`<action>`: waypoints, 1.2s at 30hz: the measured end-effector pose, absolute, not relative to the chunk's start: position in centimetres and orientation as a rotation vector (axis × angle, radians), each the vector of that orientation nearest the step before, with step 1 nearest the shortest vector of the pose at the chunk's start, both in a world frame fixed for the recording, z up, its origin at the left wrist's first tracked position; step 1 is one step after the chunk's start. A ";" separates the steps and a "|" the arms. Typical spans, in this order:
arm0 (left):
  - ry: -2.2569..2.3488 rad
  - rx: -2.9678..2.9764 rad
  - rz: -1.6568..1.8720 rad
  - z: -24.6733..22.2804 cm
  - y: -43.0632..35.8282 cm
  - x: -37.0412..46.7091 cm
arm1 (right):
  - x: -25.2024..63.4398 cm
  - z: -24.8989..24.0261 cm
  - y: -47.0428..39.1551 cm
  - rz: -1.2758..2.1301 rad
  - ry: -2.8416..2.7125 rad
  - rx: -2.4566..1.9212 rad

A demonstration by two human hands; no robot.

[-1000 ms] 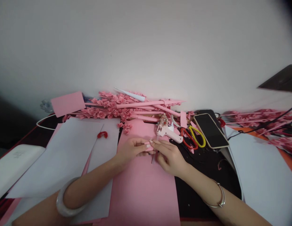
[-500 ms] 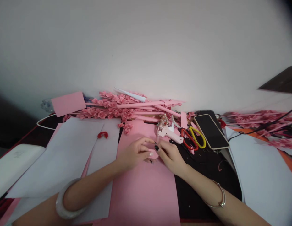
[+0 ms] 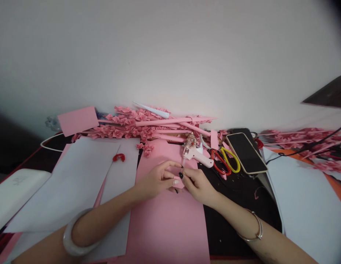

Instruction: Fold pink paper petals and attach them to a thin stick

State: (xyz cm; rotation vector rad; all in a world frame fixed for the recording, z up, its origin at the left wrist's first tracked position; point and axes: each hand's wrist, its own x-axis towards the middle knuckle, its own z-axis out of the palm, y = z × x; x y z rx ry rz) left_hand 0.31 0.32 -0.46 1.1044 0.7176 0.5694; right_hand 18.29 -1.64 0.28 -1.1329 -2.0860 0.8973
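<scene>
A small folded piece of pink paper [image 3: 178, 182] is held between the thumb and fingers of my left hand [image 3: 159, 178]. My right hand [image 3: 199, 183] is closed in a pinch at the paper's right side, thumb and forefinger together; its other fingers are curled under. Both hands are above a large pink paper sheet [image 3: 170, 227]. Just beyond the fingertips lies a pink hot glue gun [image 3: 196, 156], its nozzle side near my hands. Exactly how the fold runs is hidden by the fingers.
Red-handled scissors [image 3: 221, 163], yellow-handled scissors [image 3: 233, 161] and a phone [image 3: 246, 153] lie right of the glue gun. Pink paper flower stems [image 3: 126, 124] are piled along the wall. White sheets [image 3: 65, 183] cover the left, more white paper [image 3: 310, 198] the right. A black cable [image 3: 299, 152] crosses there.
My right hand has shifted very slightly left, its thumb and forefinger still pinched at the small paper. My left hand keeps its grip. The whole view has moved a little.
</scene>
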 end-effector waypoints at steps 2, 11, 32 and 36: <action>0.715 1.092 0.583 -0.5 0.4 0.3 | 18.3 0.1 -1.6 0.869 -2.077 -1.142; 0.836 1.151 0.689 -0.4 0.5 0.5 | 18.5 -0.1 -1.2 0.830 -2.090 -1.174; 1.020 1.541 0.795 -1.2 0.2 0.0 | 18.4 -0.5 -1.6 0.654 -2.095 -1.238; 0.990 1.603 0.828 -0.9 0.0 0.1 | 18.5 -0.6 -1.7 0.615 -2.125 -1.218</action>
